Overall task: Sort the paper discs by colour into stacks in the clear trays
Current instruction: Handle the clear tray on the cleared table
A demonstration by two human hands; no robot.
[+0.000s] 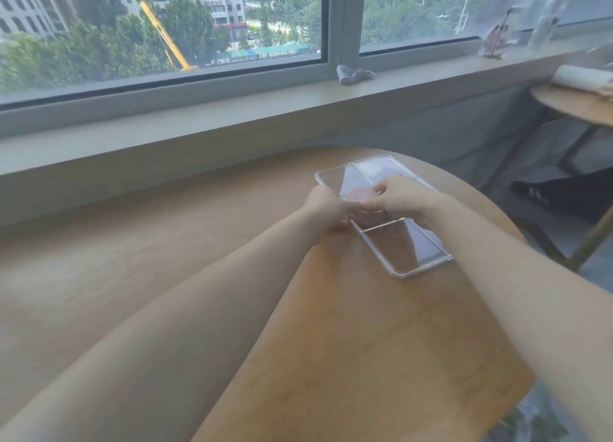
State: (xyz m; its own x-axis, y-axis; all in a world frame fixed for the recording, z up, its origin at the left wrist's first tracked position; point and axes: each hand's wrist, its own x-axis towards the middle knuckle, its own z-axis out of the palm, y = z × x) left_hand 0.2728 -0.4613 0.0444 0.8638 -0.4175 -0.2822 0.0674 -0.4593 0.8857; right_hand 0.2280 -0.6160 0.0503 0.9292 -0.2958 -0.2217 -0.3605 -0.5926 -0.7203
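Clear plastic trays (418,272) lie side by side in a slanted row on the round wooden table (365,342). A pale pink paper disc (360,193) shows in the middle of the row, partly hidden by my fingers. My left hand (326,209) is at the trays' left rim, fingers curled toward the discs. My right hand (401,194) reaches over the middle tray, its fingertips meeting the left hand's over the pink disc. The image is blurred, so which fingers pinch the disc is unclear. The near tray and far tray look bare.
A grey window sill (232,109) runs behind the table with a crumpled cloth (355,73) on it. A second table (577,103) with a white roll stands at the right. A black shoe (547,192) lies on the floor beyond the table edge.
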